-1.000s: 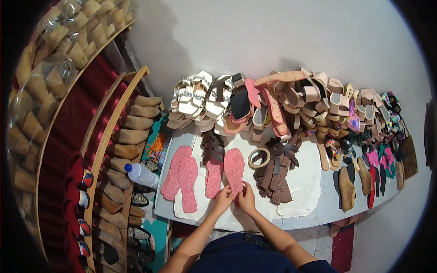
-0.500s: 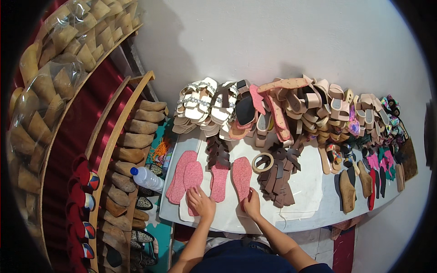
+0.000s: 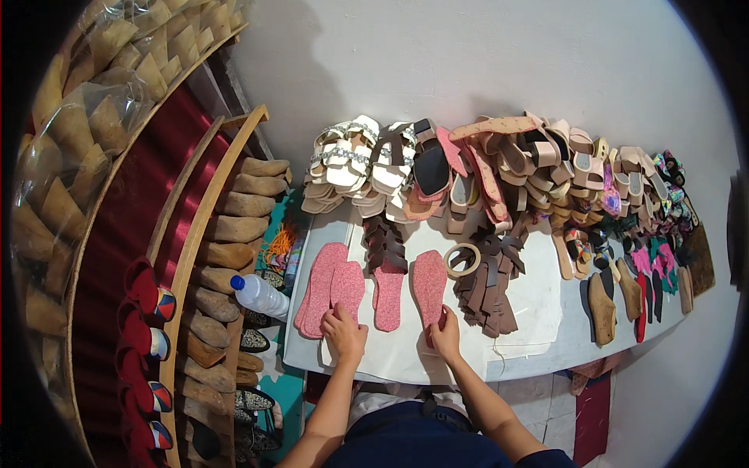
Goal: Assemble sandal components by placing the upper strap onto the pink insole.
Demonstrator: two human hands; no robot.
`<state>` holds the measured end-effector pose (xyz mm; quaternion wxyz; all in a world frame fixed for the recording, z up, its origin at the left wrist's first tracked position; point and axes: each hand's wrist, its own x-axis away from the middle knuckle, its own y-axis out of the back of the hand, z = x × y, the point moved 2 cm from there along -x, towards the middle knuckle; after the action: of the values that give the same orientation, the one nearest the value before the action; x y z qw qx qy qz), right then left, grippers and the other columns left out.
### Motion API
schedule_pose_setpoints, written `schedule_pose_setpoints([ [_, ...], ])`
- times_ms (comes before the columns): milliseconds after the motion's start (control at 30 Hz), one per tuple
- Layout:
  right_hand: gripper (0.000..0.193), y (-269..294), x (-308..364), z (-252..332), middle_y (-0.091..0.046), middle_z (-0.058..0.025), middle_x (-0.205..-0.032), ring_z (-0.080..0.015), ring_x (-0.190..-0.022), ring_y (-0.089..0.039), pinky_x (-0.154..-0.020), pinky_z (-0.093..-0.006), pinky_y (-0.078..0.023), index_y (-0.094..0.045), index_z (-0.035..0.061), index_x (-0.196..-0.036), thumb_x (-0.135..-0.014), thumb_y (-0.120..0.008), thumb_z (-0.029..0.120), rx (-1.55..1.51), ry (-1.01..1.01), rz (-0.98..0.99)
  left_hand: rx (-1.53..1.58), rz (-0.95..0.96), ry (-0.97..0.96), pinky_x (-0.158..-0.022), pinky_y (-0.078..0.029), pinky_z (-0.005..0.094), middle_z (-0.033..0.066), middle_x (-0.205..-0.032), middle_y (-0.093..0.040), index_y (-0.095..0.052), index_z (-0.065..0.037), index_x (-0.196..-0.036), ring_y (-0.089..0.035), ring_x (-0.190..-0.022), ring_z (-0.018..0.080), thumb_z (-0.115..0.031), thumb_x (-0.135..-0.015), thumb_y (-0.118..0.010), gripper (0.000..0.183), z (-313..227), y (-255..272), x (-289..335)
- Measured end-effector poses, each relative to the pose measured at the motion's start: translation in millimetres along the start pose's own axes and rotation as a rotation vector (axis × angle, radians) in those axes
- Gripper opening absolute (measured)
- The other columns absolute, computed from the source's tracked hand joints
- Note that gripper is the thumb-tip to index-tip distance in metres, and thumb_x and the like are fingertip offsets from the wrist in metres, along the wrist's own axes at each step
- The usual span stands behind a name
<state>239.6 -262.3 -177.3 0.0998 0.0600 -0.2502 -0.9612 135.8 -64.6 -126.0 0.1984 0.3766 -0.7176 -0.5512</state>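
Pink speckled insoles lie in groups on the white sheet. My left hand has its fingers curled at the lower end of the front insole in the left group, hiding that end. Another pink insole lies partly under it. My right hand pinches the lower right edge of a separate pink insole. Between my hands, a pink insole rests with dark brown woven straps over its top. A tape roll lies beside more brown straps.
White sandals and beige sandals are piled along the wall. Wooden shoe lasts lie at the table's right. A water bottle stands at the left edge, beside a rack of wooden lasts and red shoes.
The view has shifted, so the table sits slightly higher and farther right. My left hand's spread fingers have drawn in at the insole's lower end. My right hand keeps its pinch on the other insole.
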Motion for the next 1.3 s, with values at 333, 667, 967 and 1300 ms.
schedule_pose_setpoints([
  [333,0.048,12.6,1.4,-14.4,-0.049,-0.0132,-0.086,-0.0215,-0.076,-0.048,-0.070,-0.0298,-0.041,-0.040,-0.0023,-0.114,-0.068,-0.051,0.007,-0.165,-0.111,0.136,0.145,-0.091,-0.029,-0.087,-0.028,0.0439,0.0212,-0.110,-0.035,-0.039,-0.001,-0.111,-0.034,-0.100,0.0375,-0.017,-0.060,-0.061,0.058,-16.1,-20.7,44.1],
  [667,0.047,44.4,3.6,8.0,-0.048,-0.0080,-0.080,-0.0150,-0.070,-0.047,-0.065,-0.0258,-0.041,-0.039,0.0026,-0.117,-0.071,-0.047,0.001,-0.326,-0.001,0.278,1.544,0.505,0.216,-0.086,-0.036,0.0311,0.0127,-0.109,-0.045,-0.035,-0.001,-0.115,-0.045,-0.101,0.0189,-0.020,-0.084,-0.049,0.039,-124.9,-57.3,40.7],
  [967,0.046,98.8,-14.1,-8.1,-0.047,-0.0180,-0.093,-0.0302,-0.085,-0.048,-0.078,-0.0366,-0.039,-0.039,-0.0002,-0.116,-0.073,-0.051,0.008,0.184,0.368,0.299,1.951,0.983,0.260,-0.083,-0.044,0.0374,0.0164,-0.109,-0.048,-0.025,-0.010,-0.122,-0.051,-0.097,0.0272,-0.005,-0.086,-0.035,0.038,-175.1,-78.0,52.0],
  [1300,0.026,139.0,-98.7,-19.0,-0.050,-0.0149,-0.089,-0.0303,-0.084,-0.049,-0.073,-0.0368,-0.040,-0.053,0.0004,-0.091,-0.074,-0.056,0.019,0.262,0.261,-0.157,1.937,0.877,0.295,-0.069,-0.049,0.0368,0.0178,-0.101,-0.052,-0.024,-0.012,-0.117,-0.055,-0.080,0.0253,-0.007,-0.086,-0.034,0.034,-189.9,-82.2,43.5],
])
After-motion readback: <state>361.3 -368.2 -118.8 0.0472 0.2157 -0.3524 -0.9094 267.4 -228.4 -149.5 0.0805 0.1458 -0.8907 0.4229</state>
